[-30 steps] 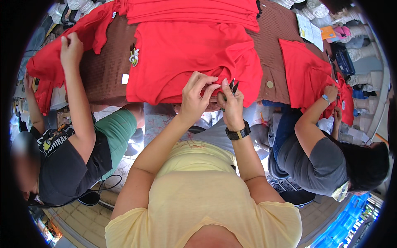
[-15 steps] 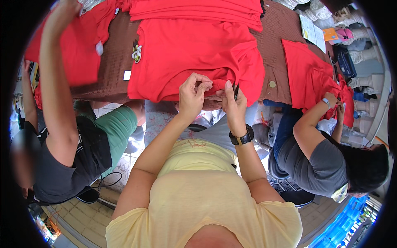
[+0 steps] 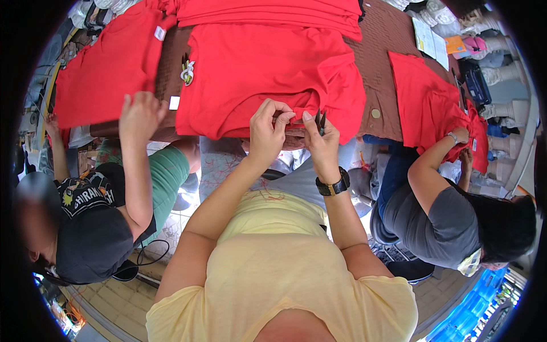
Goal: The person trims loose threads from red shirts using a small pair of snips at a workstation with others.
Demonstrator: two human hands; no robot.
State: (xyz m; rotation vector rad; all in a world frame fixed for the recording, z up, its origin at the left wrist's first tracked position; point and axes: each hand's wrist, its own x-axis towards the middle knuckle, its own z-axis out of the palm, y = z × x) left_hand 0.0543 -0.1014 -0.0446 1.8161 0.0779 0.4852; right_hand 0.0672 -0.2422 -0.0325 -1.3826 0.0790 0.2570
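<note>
brown textured cloth on a table (image 3: 380, 68), top of frame | red soft-fabric garment (image 3: 262, 62) spread there, upper centre | left hand (image 3: 266, 132), centre: thumb and forefinger pinching the garment's near edge | right hand (image 3: 323, 147), right of centre: gripping small dark pointed snips (image 3: 323, 122), tips upward
</note>
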